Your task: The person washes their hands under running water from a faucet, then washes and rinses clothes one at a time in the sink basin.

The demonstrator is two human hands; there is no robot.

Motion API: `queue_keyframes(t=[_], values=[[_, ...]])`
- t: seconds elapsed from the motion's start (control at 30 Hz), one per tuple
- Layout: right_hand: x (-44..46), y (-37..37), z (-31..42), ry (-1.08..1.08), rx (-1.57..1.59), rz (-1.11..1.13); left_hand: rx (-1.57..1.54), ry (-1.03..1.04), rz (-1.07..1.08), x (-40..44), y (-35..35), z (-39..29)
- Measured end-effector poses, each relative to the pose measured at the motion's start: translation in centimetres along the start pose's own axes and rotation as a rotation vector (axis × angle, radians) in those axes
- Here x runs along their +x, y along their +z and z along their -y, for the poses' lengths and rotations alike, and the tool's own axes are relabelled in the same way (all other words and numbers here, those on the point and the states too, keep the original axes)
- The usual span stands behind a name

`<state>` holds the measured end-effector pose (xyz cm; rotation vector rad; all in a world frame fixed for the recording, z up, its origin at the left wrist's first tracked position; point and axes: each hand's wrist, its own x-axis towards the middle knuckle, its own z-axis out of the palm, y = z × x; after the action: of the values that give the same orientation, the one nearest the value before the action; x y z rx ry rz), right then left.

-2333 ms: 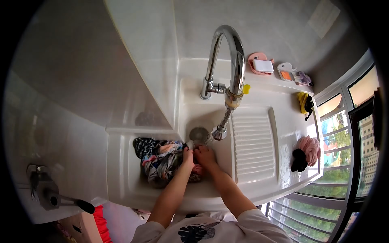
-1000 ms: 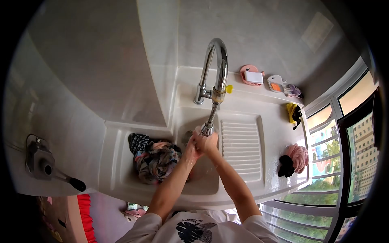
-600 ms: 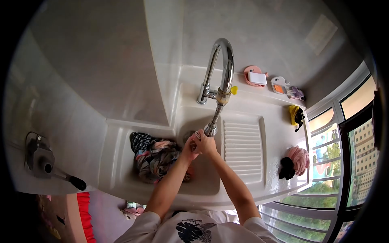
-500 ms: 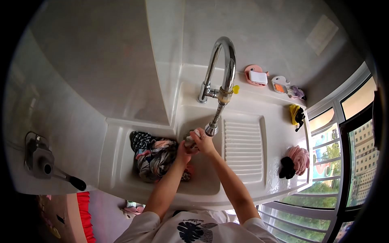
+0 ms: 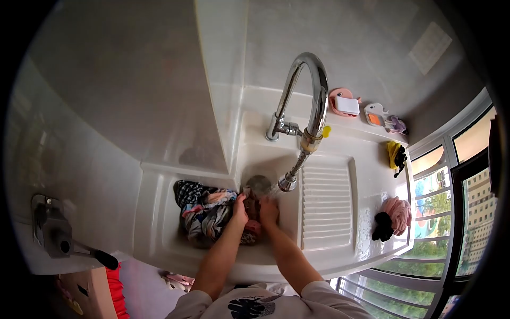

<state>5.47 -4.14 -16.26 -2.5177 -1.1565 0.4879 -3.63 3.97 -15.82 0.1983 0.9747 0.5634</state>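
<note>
White sink basin [image 5: 151, 212] below us, chrome faucet [image 5: 319, 87] arching over it, and water is spraying from the nozzle [image 5: 287, 183] right beside our hands! We have a small wet cloth [image 5: 253, 208] between the two of them, low in the basin and just in front of the round drain [image 5: 258, 183]. Our left hand [image 5: 240, 209], thumb uppermost, closes on the cloth's left side. Our right hand [image 5: 268, 211] sits on its other side, near the spray, its fingers blurred by the water, so we cannot tell how tightly they are closed. Only a narrow gap parts the two hands, and the cloth fills it.

Just left of our left hand we have a heap of patterned clothes [image 5: 210, 212] in the basin, and a reddish-pink piece of fabric [image 5: 253, 227] shows between our wrists. Over to the right, the ribbed washboard [image 5: 328, 207] slopes beside our right forearm, apart from the cloth. Further right, a pink cloth bundle [image 5: 398, 212] touches a black cloth [image 5: 382, 227], both well clear of our hands, and up on the back ledge we spot a white soap bar [image 5: 347, 106] in its pink whale-shaped dish [image 5: 339, 94].
</note>
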Motion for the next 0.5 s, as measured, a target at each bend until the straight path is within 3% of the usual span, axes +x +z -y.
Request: queue_keyframes(t=[0.13, 0.2, 0.23, 0.27, 0.33, 0.4, 0.47, 0.5], values=[[-1.4, 1.0, 2.3, 0.108, 0.084, -0.11, 0.043, 0.049, -0.069, 1.0, -0.7, 0.7], [-1.3, -0.3, 0.7, -0.288, -0.152, 0.004, 0.023, 0.063, -0.059, 1.7, -1.3, 1.1], [-0.7, 0.9, 0.9, -0.288, -0.15, 0.005, 0.032, 0.045, -0.067, 1.8, -1.5, 1.1], [0.9, 3.6, 0.7, 0.053, 0.168, -0.167, 0.04, 0.027, -0.071, 1.7, -1.4, 1.1], [1.8, 3.1, 0.8, 0.397, 0.474, -0.344, -0.042, -0.047, -0.028, 1.5, -0.7, 0.8], [2.7, 0.5, 1.6, 0.414, 1.343, 0.216, -0.129, -0.116, 0.011, 1.4, -0.4, 0.2], [1.8, -4.4, 4.0, 0.323, 1.496, 0.206, -0.162, -0.134, 0.134, 0.9, -0.2, -0.4], [1.6, -7.2, 5.2, 0.304, 1.518, 0.263, -0.33, -0.26, 0.145, -0.1, 0.6, -0.8]])
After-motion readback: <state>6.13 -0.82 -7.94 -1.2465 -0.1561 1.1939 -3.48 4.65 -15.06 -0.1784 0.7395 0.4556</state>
